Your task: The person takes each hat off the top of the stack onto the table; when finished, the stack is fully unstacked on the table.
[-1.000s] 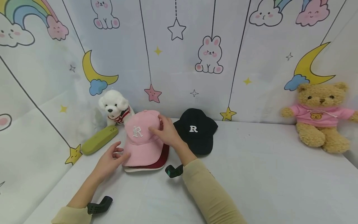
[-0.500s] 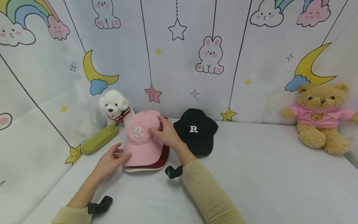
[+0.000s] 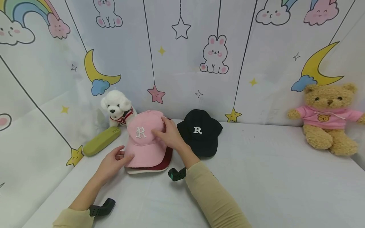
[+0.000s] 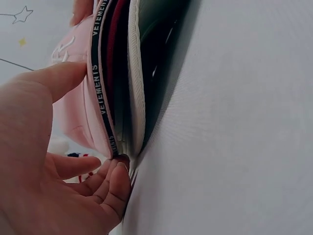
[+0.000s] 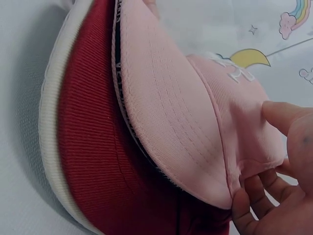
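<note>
A pink baseball cap (image 3: pixel 146 156) with a white letter on its crown lies on top of a stack. Below it show the bill of a dark red cap (image 5: pixel 90 147) and the edge of a cream cap (image 5: pixel 53 107). My right hand (image 3: pixel 171 135) pinches the pink cap's side, thumb on the crown and fingers at its lower edge. At the other side, my left hand (image 3: pixel 110 164) has its thumb on the pink bill and curled fingertips at the bill's corner. Writing on the tape under the pink bill shows in the left wrist view.
A black cap (image 3: pixel 199 139) with a white R lies right of the stack. Behind at left are a white plush dog (image 3: pixel 116 104) and a green case (image 3: pixel 101 141). A teddy bear (image 3: pixel 323 123) in pink sits far right on the white table (image 3: pixel 265 183), before a printed backdrop.
</note>
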Tool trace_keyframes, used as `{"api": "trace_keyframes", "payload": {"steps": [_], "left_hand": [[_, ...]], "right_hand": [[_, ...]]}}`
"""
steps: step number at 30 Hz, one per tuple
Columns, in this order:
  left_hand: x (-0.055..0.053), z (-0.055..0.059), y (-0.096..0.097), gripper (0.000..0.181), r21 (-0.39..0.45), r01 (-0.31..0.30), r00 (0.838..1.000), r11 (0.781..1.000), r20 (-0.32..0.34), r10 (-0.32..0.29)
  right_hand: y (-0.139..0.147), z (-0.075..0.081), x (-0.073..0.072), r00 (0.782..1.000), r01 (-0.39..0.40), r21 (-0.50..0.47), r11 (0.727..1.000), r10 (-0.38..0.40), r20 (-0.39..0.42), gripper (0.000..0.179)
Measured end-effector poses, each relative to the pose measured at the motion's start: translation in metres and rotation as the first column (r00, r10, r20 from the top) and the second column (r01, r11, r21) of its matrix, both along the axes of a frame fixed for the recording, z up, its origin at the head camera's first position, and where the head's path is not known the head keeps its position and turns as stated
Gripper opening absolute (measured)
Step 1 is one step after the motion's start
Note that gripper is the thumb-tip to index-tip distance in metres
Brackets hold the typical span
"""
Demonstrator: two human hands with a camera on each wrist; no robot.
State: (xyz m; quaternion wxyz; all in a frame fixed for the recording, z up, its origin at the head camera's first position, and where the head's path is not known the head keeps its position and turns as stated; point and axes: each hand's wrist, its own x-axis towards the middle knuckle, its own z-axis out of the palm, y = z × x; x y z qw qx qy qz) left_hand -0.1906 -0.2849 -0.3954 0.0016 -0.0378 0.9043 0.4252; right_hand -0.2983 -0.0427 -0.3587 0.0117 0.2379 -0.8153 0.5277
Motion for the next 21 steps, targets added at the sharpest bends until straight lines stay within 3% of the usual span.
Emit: {"api": "trace_keyframes", "payload": {"steps": [13, 21], "left_hand": [[0.002, 0.003, -0.001, 0.076, 0.161, -0.050, 0.997, 0.986, -0.047, 0.058], [0.003, 0.004, 0.000, 0.069, 0.244, -0.051, 0.987, 0.968, -0.133, 0.086]], "right_hand": [[0.000, 0.005, 0.000, 0.997, 0.037, -0.088, 0.995, -0.043, -0.067, 0.062], [0.001, 0.013, 0.004, 0.994, 0.047, -0.113, 0.993, -0.057, -0.091, 0.065]]}}
